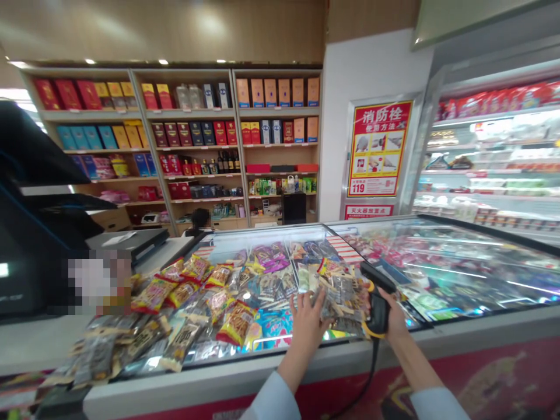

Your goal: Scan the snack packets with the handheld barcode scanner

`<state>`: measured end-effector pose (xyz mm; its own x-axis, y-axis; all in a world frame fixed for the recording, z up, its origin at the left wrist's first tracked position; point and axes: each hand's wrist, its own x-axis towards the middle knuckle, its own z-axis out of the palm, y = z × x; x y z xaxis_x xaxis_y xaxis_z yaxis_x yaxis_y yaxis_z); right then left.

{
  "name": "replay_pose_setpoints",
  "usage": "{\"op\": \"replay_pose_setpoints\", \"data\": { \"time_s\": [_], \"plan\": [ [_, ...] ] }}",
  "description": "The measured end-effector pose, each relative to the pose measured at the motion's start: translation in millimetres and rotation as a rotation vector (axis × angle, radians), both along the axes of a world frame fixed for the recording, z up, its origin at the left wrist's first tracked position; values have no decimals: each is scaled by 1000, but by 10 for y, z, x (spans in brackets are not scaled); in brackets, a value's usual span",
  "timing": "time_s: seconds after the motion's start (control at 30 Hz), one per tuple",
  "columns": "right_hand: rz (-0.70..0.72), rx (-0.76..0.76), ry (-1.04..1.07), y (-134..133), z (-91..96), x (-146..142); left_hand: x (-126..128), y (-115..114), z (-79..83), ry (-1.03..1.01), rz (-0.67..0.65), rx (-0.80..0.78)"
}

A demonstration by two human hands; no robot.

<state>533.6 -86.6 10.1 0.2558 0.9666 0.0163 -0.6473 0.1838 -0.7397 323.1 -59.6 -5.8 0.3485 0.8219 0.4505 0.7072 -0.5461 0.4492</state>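
A person's two bare hands, in pale blue sleeves, are at work over the front edge of a glass-topped freezer [219, 373] in a shop. The left hand [307, 319] lies palm down, fingers spread apart, tips on a heap of clear packets [343, 291]. The right hand [396, 318] has its fingers clamped around the grip of a black and yellow scanner [377, 312], held against the right side of that heap. Its cable [374, 361] hangs over the freezer's front edge. The heap sits near that edge, on the glass, right of the middle.

To the left, yellow and red snack bags [238, 322] are strewn across the glass, and dark packets [100, 350] are piled over the front left corner, beside a black till screen [26, 245]. Behind stand shelves [233, 134] of boxes and bottles, and a red poster [380, 149].

The wrappers look slick and loose, so a push from the left hand towards the front could send a packet over the edge. The pile at the left corner seems the shakiest; one knock might spill it. Overlapping, creased wrappers could make the scanner misread, and the dangling cable could catch packets if pulled sideways
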Motion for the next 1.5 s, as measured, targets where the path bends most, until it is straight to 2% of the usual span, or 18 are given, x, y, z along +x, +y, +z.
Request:
{"op": "replay_pose_setpoints", "data": {
  "time_s": [0.07, 0.17, 0.3, 0.5, 0.73, 0.9, 1.1, 1.5],
  "plan": [
    [-30, -32, 17, 30, -69, 37, 29, 9, -99, 69, 55, 90],
    [-49, -114, 45, 61, -132, 45, 22, 33, -190, 140, 36, 66],
    [-28, -154, 66, 71, -122, 33, -10, 3, -136, 138, -36, 55],
    [-76, -172, 34, 66, -75, 22, -57, -102, 14, 77, -121, 177],
    [-71, -200, 42, 42, -27, 1, -21, -66, -109, 40, -44, 150],
    [-100, -203, 52, 55, -28, 6, 22, -1, -192, 53, -57, 150],
    [-104, -228, -15, 88, -51, 31, 20, -31, -195, 88, -59, 191],
    [-164, -288, 13, 163, -163, 128, 47, 50, -219, 106, -19, 155]
  ]
}}
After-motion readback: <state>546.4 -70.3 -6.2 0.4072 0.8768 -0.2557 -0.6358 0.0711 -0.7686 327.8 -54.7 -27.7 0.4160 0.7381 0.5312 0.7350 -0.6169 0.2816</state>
